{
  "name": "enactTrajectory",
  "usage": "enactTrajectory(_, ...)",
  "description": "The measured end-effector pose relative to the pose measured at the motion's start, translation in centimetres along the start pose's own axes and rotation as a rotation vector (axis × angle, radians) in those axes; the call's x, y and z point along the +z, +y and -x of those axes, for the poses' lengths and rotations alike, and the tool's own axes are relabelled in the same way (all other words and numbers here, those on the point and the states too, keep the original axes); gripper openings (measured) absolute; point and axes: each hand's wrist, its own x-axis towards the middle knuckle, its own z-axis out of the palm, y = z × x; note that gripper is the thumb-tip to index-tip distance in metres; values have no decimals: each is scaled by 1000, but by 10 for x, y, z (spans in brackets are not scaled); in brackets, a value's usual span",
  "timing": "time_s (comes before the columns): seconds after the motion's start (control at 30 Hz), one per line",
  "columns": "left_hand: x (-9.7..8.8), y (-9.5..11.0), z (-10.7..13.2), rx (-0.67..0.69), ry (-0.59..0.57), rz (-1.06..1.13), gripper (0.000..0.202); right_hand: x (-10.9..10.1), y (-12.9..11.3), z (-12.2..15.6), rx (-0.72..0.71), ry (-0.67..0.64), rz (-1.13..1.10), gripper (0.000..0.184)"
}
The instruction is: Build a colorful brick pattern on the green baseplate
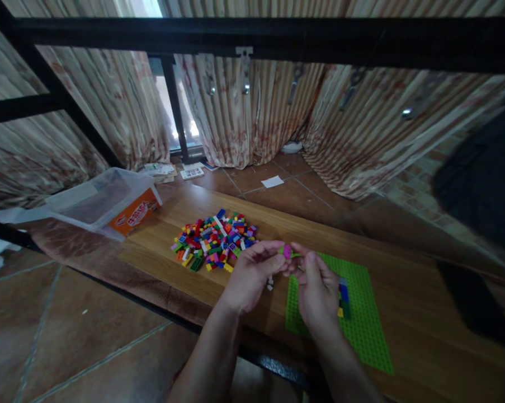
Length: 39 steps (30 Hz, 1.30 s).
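Note:
My left hand (250, 275) and my right hand (318, 291) meet above the near edge of the green baseplate (367, 336). Between their fingertips is a small pink toy flower (286, 251) with a thin green stem. The left thumb and fingers pinch it at the pink part, while the right fingers close on the stem end. A few blue, green and yellow bricks (343, 299) sit on the baseplate, partly hidden behind my right hand. Just below my left fingers lie some tiny whitish pieces (270, 284) on the wooden board.
A heap of mixed coloured bricks (216, 242) lies left of my hands on the wooden board (160, 274). Further left, a clear plastic bin (97, 196) with an orange label rests on its side. A black metal bar (269, 39) crosses above; patterned curtains (252, 112) hang behind.

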Motion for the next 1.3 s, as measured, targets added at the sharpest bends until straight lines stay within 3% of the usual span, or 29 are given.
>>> enactTrajectory(0.23,6,-6,-1,225,3,-413,25,-6,-7,-4,50,-9,190,45)
enactTrajectory(0.47,7,-6,3,341,2,-761,18,-4,-14,-5,48,-49,288,33)
enactTrajectory(0.6,11,-8,7,392,9,-838,18,2,-14,-3,45,46,230,32)
enactTrajectory(0.83,14,-13,7,415,22,-800,19,13,-12,-1,165,243,-121,30)
enactTrajectory(1.07,15,-13,2,231,44,-471,28,14,-18,-6,365,171,-269,31)
enactTrajectory(1.17,8,-5,-3,266,206,-395,30,9,-9,-6,374,95,-146,35)
enactTrajectory(1.3,-14,17,-8,369,438,-186,29,2,7,-5,176,-67,400,31)
